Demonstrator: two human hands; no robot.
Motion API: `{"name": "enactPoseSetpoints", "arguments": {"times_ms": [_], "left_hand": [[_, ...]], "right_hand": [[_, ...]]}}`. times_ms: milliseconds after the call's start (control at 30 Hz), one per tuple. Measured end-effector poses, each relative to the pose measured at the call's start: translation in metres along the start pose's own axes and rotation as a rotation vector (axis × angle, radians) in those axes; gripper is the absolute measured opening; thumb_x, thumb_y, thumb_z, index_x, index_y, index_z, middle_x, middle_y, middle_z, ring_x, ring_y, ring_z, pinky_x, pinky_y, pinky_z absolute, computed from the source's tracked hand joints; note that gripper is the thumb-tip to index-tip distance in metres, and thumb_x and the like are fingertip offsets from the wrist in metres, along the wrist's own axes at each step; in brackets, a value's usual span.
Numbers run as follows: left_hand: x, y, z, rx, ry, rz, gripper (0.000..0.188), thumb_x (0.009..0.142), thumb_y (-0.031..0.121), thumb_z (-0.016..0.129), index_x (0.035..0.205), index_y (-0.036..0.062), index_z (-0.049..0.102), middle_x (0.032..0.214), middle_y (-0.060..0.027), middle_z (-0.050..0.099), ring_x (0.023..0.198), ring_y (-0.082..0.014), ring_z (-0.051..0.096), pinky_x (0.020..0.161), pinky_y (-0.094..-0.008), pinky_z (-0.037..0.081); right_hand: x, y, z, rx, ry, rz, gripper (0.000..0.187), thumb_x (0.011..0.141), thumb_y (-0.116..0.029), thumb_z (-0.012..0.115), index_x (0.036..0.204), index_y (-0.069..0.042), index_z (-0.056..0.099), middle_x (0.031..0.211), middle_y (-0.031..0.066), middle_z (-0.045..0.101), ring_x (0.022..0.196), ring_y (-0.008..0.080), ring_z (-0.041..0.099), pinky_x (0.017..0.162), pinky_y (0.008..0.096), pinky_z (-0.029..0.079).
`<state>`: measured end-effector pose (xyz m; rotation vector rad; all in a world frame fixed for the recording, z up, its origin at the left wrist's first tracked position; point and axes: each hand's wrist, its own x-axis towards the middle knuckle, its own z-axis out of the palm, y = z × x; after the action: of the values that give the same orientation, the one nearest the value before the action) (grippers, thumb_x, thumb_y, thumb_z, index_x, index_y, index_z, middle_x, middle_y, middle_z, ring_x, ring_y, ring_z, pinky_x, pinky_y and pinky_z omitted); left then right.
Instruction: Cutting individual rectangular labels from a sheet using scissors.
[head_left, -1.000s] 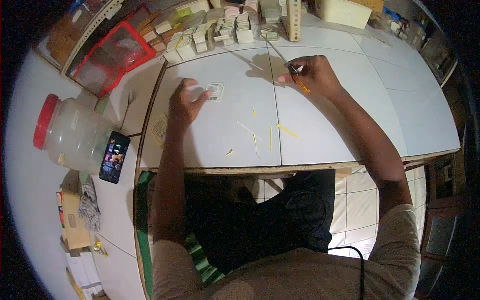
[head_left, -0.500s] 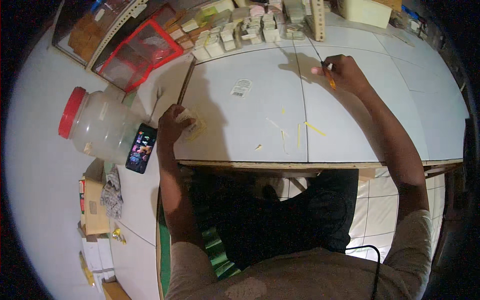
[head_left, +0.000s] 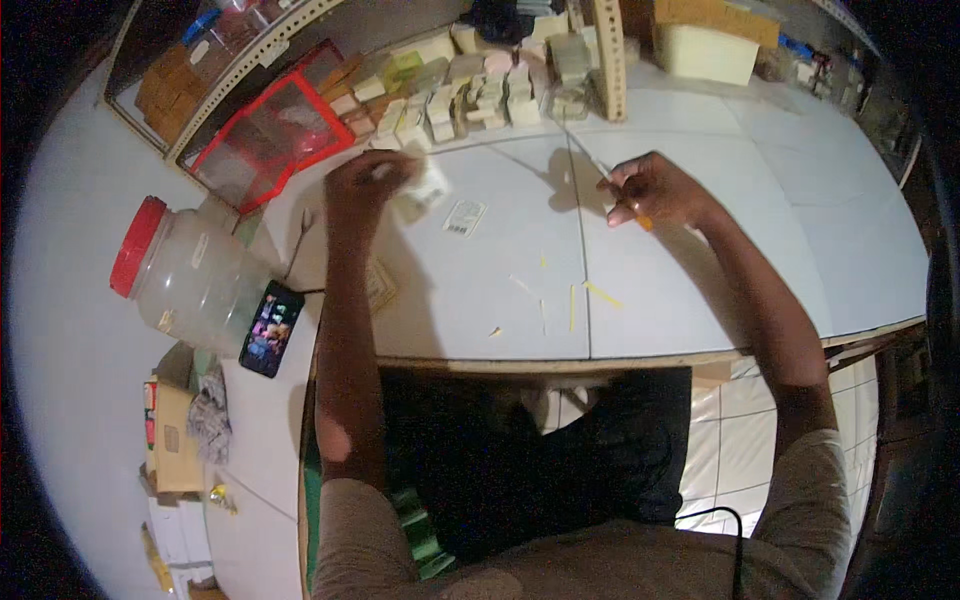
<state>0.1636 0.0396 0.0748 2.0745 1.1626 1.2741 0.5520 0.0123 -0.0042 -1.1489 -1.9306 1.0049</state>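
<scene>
My left hand (head_left: 375, 175) is closed on a small whitish label (head_left: 430, 190), blurred by motion, held above the far left of the white table. My right hand (head_left: 655, 190) grips a slim tool by its amber handle (head_left: 644, 222); its long thin shaft (head_left: 588, 150) points away toward the far side. Between the hands lies another printed label (head_left: 465, 217), flat on the tabletop. A pile of pale, yellowish-edged labels (head_left: 381, 286) sits beside my left forearm, which partly hides it. Thin yellow strips (head_left: 603, 294) and small scraps are scattered nearer the front edge.
A clear jar with a red lid (head_left: 195, 275) lies on its side at the left, with a phone (head_left: 272, 330) leaning against it. A fork (head_left: 302, 235) rests nearby. Bundled label stacks (head_left: 460, 108), a red-framed box (head_left: 275, 140) and a perforated shelf post (head_left: 610, 60) line the back.
My left hand has lifted from the label pile and moved away from me with a label in it. My right hand still holds the tool, now slightly lower in view. The head view has shifted.
</scene>
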Motion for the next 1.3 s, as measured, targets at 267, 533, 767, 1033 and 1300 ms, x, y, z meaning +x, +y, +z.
{"name": "enactPoseSetpoints", "arguments": {"times_ms": [267, 533, 767, 1033, 1300], "left_hand": [[0.031, -0.023, 0.107, -0.856, -0.329, -0.256, 0.023, 0.079, -0.005, 0.067, 0.102, -0.0059, 0.065, 0.093, -0.0092, 0.066, 0.083, -0.0156, 0.063, 0.077, -0.0252, 0.053], [0.010, -0.030, 0.103, -0.863, -0.313, -0.298, 0.017, 0.089, 0.007, 0.063, 0.105, 0.0013, 0.063, 0.091, -0.0069, 0.065, 0.085, -0.0111, 0.062, 0.074, -0.0256, 0.054], [0.013, -0.038, 0.091, -0.645, -0.304, -0.097, 0.020, 0.087, 0.005, 0.065, 0.106, 0.0005, 0.066, 0.102, -0.0084, 0.065, 0.083, -0.0110, 0.062, 0.072, -0.0237, 0.052], [-0.002, -0.007, 0.105, -0.613, -0.364, -0.125, 0.030, 0.089, 0.011, 0.064, 0.117, 0.0030, 0.061, 0.106, -0.0055, 0.065, 0.089, -0.0108, 0.063, 0.070, -0.0260, 0.056], [-0.006, -0.004, 0.115, -0.617, -0.356, -0.090, 0.030, 0.089, 0.009, 0.063, 0.118, 0.0024, 0.062, 0.109, -0.0089, 0.065, 0.090, -0.0127, 0.064, 0.072, -0.0262, 0.058]], "right_hand": [[-0.001, 0.004, 0.001, -0.043, 0.382, 0.083, 0.033, 0.078, -0.028, 0.080, 0.088, -0.003, 0.061, 0.068, -0.0004, 0.059, 0.059, 0.0070, 0.051, 0.053, 0.0241, 0.040], [-0.002, -0.024, 0.014, -0.082, 0.215, 0.040, 0.039, 0.073, -0.017, 0.083, 0.099, -0.006, 0.055, 0.072, 0.0041, 0.063, 0.061, 0.0075, 0.052, 0.056, 0.0234, 0.040], [-0.007, -0.024, 0.028, 0.275, 0.092, -0.138, 0.059, 0.082, -0.049, 0.069, 0.116, -0.002, 0.055, 0.075, 0.0003, 0.054, 0.060, 0.0067, 0.047, 0.053, 0.0225, 0.039], [-0.023, -0.032, 0.037, 0.391, -0.003, -0.019, 0.066, 0.078, -0.060, 0.068, 0.112, -0.003, 0.058, 0.074, -0.0020, 0.053, 0.060, 0.0057, 0.047, 0.052, 0.0204, 0.036], [-0.024, -0.040, 0.048, 0.321, 0.021, 0.000, 0.067, 0.078, -0.063, 0.065, 0.103, -0.002, 0.058, 0.072, 0.0011, 0.056, 0.055, 0.0062, 0.047, 0.050, 0.0203, 0.037]]}}
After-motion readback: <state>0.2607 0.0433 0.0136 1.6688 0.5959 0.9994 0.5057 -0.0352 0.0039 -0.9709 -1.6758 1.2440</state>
